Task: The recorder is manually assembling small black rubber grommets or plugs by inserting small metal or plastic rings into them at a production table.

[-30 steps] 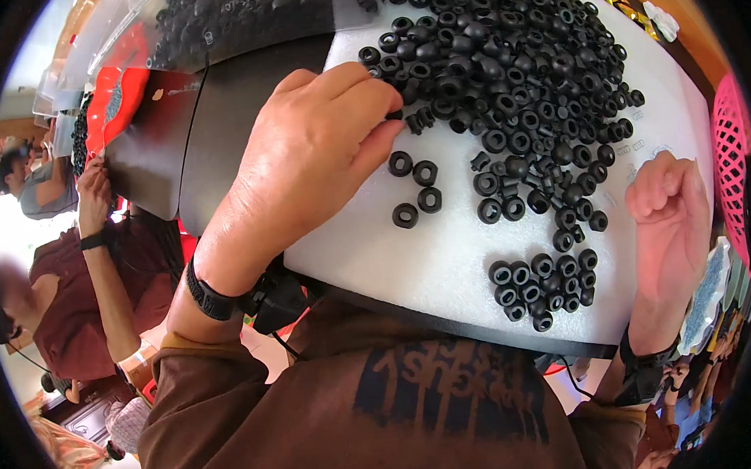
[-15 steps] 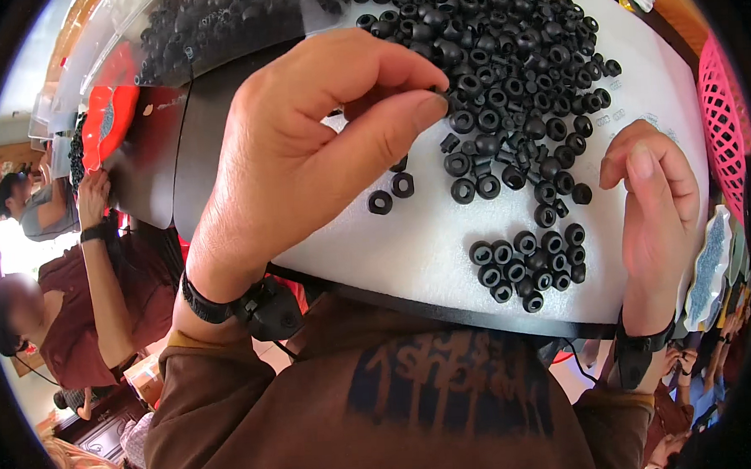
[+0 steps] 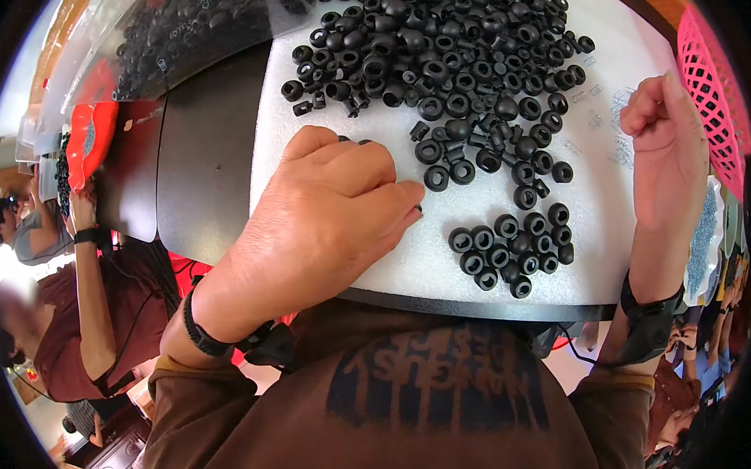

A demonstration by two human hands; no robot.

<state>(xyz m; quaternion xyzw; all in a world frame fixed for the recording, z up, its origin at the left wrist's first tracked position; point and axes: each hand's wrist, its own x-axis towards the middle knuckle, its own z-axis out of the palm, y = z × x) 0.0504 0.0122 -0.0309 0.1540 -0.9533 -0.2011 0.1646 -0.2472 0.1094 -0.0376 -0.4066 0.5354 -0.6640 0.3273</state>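
Note:
My left hand (image 3: 337, 207) is low over the white foam sheet (image 3: 411, 271), knuckles up, its fingers closed. A bit of a small black plastic piece shows under its fingertips; the rest is hidden. Beyond it spreads a heap of black round plastic cord-lock pieces (image 3: 458, 105), hollow balls mixed with small plungers. Nearer to me, a separate cluster of black cord-lock balls (image 3: 518, 243) sits with holes showing. My right hand (image 3: 664, 134) is raised at the right, fingers curled and thumb pressed to them; anything between is too small to make out. Tiny metal springs (image 3: 622, 127) lie beside it.
A clear plastic bin (image 3: 208, 41) with more black pieces stands at the far left, beside a dark table (image 3: 208, 149). A pink mesh basket (image 3: 713, 102) and a white scalloped dish (image 3: 704, 241) flank the right edge. At left, another person's hand touches a red dish (image 3: 92, 142).
My left hand has come down and nearer to me, turning knuckles up. My right hand has moved farther away, toward the springs and the pink basket. The whole view has shifted slightly.

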